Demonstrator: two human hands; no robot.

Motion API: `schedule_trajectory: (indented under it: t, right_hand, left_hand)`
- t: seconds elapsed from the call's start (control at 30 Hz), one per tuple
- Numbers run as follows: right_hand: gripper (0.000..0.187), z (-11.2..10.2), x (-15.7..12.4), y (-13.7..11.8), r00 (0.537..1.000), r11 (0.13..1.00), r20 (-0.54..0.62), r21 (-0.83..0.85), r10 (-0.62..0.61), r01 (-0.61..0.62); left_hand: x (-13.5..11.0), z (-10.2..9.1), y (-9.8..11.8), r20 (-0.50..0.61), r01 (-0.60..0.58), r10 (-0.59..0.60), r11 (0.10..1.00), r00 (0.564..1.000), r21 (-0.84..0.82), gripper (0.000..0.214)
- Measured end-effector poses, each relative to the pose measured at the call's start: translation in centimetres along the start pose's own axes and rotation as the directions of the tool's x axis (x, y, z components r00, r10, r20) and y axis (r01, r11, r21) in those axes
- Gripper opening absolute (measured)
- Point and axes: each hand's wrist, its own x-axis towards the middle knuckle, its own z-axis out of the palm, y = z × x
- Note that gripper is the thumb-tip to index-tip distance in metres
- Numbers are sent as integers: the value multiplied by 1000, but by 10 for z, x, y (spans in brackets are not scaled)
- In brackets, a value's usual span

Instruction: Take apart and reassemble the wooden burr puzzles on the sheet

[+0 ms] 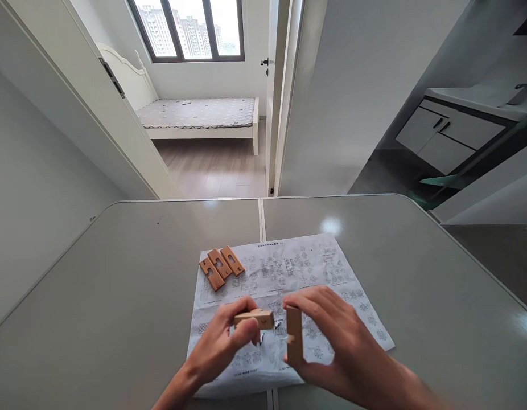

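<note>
Above the printed instruction sheet (297,273), my left hand (229,333) is closed on a small wooden puzzle piece (263,320) that points to the right, with a dark mark on its end. My right hand (332,336) pinches a second wooden puzzle piece (295,336) upright between thumb and fingers; a notch shows on its left edge. A narrow gap separates the two pieces. At the sheet's upper left corner lie three flat wooden puzzle pieces (221,266) with cut-out slots and dark marks, side by side and apart from both hands.
The sheet lies across the seam of a grey table (118,296) with rounded far corners. Beyond it, a doorway with an open door (272,102) shows a bed (199,117) under a window (189,28). A white cabinet (455,134) stands at the far right.
</note>
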Motion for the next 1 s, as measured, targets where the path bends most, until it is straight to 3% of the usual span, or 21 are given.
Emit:
schedule_trajectory:
  t: [0.1,0.2,0.37,0.47,0.6,0.77,0.9,1.0]
  right_hand:
    - [57,-6,-8,13,989,988,39,-67,141,-139]
    - [58,6,-16,29,949,951,124,-148,290,-271]
    - [72,44,-28,49,934,937,182,-229,307,-263]
    - [77,53,-29,52,938,939,192,-247,288,-238]
    - [72,43,-21,41,946,955,176,-164,274,-246]
    - [34,24,-8,14,968,978,171,58,186,-198]
    - [14,24,-4,4,977,985,157,74,146,-159]
    - [11,26,-4,2,970,981,180,68,165,-179]
  left_hand:
    - [-7,-16,-14,-153,28,-10,993,988,114,64]
    - [-14,-21,-21,-218,-8,61,972,974,236,62]
    - [-14,-14,-15,-281,-107,215,928,935,356,60]
    - [-12,-10,-9,-295,-131,266,904,918,407,63]
    - [-9,-7,-4,-278,-124,263,892,924,435,66]
    - [-8,1,-1,-189,-144,243,895,951,422,66]
    - [-7,9,-1,-92,-169,220,909,971,381,69]
    - [-6,12,-2,-38,-190,219,910,975,369,68]
